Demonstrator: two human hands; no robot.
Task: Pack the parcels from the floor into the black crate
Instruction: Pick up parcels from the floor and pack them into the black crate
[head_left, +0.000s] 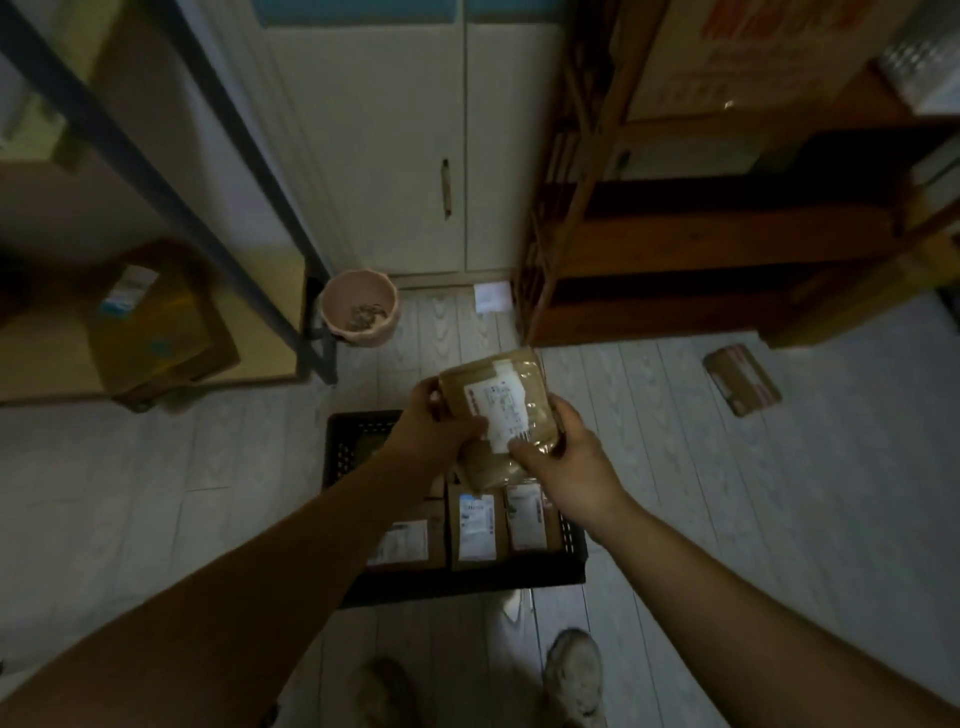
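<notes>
Your left hand (434, 426) and right hand (566, 457) both grip parcel (498, 410), held above crate (353, 441). Label faces you; long axis runs away from you, far end tipped slightly left. Crate near row: three packed parcels (478, 525) side by side, labels up; far half dark, contents unclear. Open floor right of crate; stray parcel (742, 379) there, near shelf (701, 291).

Brown paper parcel (493, 410), white label, tilted; I hold it above black plastic crate (467, 579); three labelled brown parcels (477, 525) side by side inside.
</notes>
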